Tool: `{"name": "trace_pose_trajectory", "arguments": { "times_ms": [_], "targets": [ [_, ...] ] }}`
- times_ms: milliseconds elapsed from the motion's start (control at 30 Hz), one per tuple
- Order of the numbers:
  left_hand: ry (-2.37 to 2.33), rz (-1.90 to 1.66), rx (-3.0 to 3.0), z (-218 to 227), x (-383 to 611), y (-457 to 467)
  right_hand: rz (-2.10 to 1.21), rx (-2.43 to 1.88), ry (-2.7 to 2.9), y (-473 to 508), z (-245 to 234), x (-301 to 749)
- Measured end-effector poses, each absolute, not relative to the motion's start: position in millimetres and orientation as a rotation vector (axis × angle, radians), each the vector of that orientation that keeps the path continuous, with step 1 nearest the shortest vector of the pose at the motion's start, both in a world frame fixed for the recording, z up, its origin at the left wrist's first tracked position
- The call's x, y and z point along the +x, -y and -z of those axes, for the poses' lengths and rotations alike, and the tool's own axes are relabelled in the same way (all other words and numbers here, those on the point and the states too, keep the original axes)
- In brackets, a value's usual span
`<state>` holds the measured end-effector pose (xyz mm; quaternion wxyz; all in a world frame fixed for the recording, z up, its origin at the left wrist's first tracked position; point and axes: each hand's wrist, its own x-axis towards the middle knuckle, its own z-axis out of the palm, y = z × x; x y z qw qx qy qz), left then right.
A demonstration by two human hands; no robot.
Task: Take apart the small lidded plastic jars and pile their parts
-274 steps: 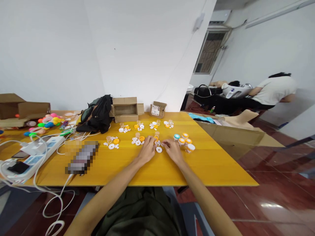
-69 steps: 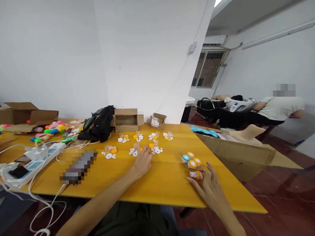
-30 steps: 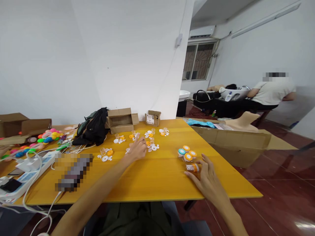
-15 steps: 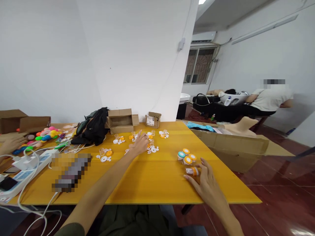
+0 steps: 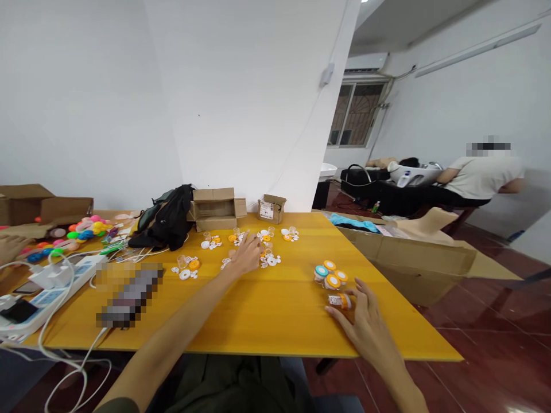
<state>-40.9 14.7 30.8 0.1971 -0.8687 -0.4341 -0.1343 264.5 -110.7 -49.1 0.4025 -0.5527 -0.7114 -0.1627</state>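
Observation:
My left hand (image 5: 246,256) reaches across the table with its fingers stretched out, low over clusters of small white and orange plastic parts. It hides some of them. Just right of it lie a white disc (image 5: 271,262) and smaller white pieces. My right hand (image 5: 364,314) is open, thumb and fingers apart around a small clear jar with an orange lid (image 5: 339,301) lying on its side. Its fingertips are close to the lid; whether they touch cannot be made out. Beyond that jar stand several closed jars, one with a teal lid (image 5: 321,271), the others with orange lids (image 5: 332,280).
More part clusters with clear cups (image 5: 182,261) lie along the table's far side. Behind them are an open cardboard box (image 5: 215,222), a smaller box (image 5: 272,210) and a black bag (image 5: 166,221). At left: a power strip (image 5: 64,295), cables, colourful balls (image 5: 86,229), another person's hand (image 5: 12,248).
The view has turned slightly left, so the scene sits a little further right. Both hands keep nearly the same places over the parts and beside the lying jar.

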Motion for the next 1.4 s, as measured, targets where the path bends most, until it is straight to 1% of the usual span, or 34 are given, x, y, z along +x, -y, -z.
{"name": "trace_pose_trajectory", "arguments": {
  "times_ms": [333, 633, 767, 900, 1167, 1400],
  "targets": [
    [1.221, 0.414, -2.506, -30, -41, -10, 0.341, -1.396, 1.799, 110, 52, 268],
    [1.250, 0.434, -2.504, -31, -39, -3, 0.385, -1.394, 1.783, 112, 47, 265],
    [1.222, 0.510, -2.437, -25, -49, 16, 0.382, -1.389, 1.756, 114, 48, 266],
    [1.307, 0.589, -2.358, -17, -69, 32, 0.374, -1.383, 1.715, 117, 51, 268],
    [1.334, 0.612, -2.351, -4, -85, 31, 0.409, -1.409, 1.665, 127, 54, 269],
    [1.343, 0.583, -2.337, -7, -86, 24, 0.219, -1.441, 1.785, 143, 47, 245]
  ]
}}
